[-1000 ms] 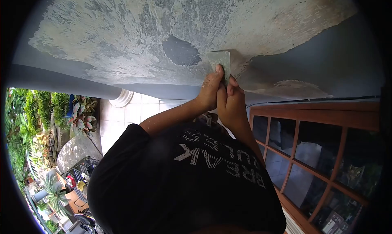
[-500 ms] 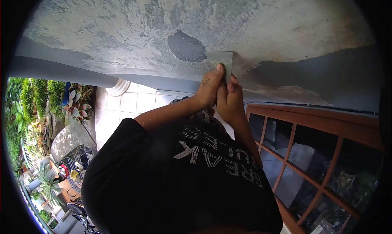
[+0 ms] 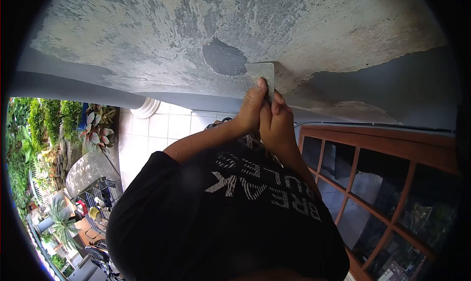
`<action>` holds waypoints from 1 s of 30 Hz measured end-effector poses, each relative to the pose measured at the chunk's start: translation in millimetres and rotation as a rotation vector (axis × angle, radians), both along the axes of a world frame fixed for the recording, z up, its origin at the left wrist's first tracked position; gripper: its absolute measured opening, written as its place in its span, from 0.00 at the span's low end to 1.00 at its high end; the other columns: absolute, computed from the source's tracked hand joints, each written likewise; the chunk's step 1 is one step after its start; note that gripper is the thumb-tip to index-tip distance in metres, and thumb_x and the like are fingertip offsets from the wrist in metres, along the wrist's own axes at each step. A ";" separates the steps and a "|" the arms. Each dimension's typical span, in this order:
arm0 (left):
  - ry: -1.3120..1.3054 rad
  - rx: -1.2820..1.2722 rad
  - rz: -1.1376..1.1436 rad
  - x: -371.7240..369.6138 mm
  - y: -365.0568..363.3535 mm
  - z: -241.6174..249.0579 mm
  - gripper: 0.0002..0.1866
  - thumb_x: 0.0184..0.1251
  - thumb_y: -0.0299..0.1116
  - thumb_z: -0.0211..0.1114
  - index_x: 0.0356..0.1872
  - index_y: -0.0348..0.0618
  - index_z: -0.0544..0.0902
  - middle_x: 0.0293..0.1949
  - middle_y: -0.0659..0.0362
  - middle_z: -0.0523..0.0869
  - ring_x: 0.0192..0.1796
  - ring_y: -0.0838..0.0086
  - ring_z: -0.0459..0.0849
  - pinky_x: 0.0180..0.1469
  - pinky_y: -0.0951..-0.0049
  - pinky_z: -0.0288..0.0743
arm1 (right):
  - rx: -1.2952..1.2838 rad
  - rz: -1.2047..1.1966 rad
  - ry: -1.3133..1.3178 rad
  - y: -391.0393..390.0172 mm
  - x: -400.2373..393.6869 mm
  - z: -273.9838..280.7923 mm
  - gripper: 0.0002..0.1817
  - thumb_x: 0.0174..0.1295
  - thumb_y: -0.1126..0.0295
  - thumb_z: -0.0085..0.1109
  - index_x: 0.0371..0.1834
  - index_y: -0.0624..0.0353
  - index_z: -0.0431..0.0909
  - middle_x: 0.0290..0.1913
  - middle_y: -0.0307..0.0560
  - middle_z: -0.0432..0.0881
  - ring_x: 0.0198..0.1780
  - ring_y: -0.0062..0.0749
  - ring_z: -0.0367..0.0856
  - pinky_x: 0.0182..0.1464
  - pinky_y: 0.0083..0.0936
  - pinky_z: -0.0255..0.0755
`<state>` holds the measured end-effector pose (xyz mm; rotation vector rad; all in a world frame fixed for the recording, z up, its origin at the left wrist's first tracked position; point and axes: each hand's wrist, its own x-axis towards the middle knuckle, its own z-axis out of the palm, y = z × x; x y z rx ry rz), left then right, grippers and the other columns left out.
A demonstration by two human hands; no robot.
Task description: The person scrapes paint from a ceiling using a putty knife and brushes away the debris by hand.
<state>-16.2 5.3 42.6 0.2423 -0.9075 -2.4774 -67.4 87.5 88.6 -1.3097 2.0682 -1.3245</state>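
A flat, pale grey scraper (image 3: 266,71) lies with its blade against a rough, patchy wall surface (image 3: 162,40), beside the right edge of a dark grey bare patch (image 3: 223,56). My left hand (image 3: 251,105) is closed on it, the thumb pressed on the blade. Close against it, my right hand (image 3: 278,121) is wrapped round the scraper's lower part, which the fingers mostly hide. Pale specks dot the left hand and forearm.
Wooden-framed window panes (image 3: 373,183) stand at the lower right, below a thin cable (image 3: 373,125). A white column base (image 3: 145,107) meets light floor tiles (image 3: 169,126) at the left. Plants (image 3: 54,116) and a cluttered rack (image 3: 100,197) lie farther left.
The scraper and both hands have shifted slightly left along the surface, and the blade appears a little more turned. Both hands keep their hold. The camera view has moved slightly.
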 end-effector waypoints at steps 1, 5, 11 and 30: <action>0.001 -0.020 -0.033 -0.6 -1.1 3.8 0.32 0.72 0.57 0.37 0.31 0.37 0.76 0.21 0.59 0.73 0.38 0.63 0.82 0.46 0.65 0.76 | -0.015 0.000 -0.009 3.0 -1.2 -5.1 0.13 0.59 0.75 0.46 0.45 0.73 0.68 0.30 0.59 0.68 0.33 0.52 0.73 0.38 0.39 0.68; 0.063 0.000 -0.086 2.2 -0.9 7.7 0.31 0.72 0.56 0.37 0.29 0.36 0.77 0.20 0.59 0.73 0.36 0.63 0.82 0.45 0.66 0.76 | 0.007 -0.054 0.063 3.7 6.3 3.4 0.07 0.60 0.76 0.47 0.38 0.69 0.68 0.21 0.52 0.63 0.25 0.41 0.69 0.32 0.33 0.64; -0.037 -0.055 -0.013 0.7 -1.3 12.6 0.32 0.73 0.56 0.37 0.30 0.35 0.79 0.21 0.59 0.75 0.33 0.70 0.80 0.42 0.71 0.75 | -0.008 0.002 -0.106 -4.3 -4.9 -10.8 0.09 0.60 0.76 0.47 0.41 0.68 0.70 0.22 0.49 0.67 0.27 0.33 0.71 0.32 0.29 0.66; -0.114 -0.237 0.204 -11.0 -3.8 5.2 0.33 0.73 0.56 0.35 0.33 0.35 0.78 0.25 0.59 0.80 0.29 0.74 0.79 0.38 0.75 0.74 | -0.079 0.140 -0.146 -14.5 -30.4 -10.4 0.11 0.62 0.74 0.44 0.44 0.69 0.70 0.29 0.57 0.77 0.32 0.38 0.77 0.38 0.28 0.69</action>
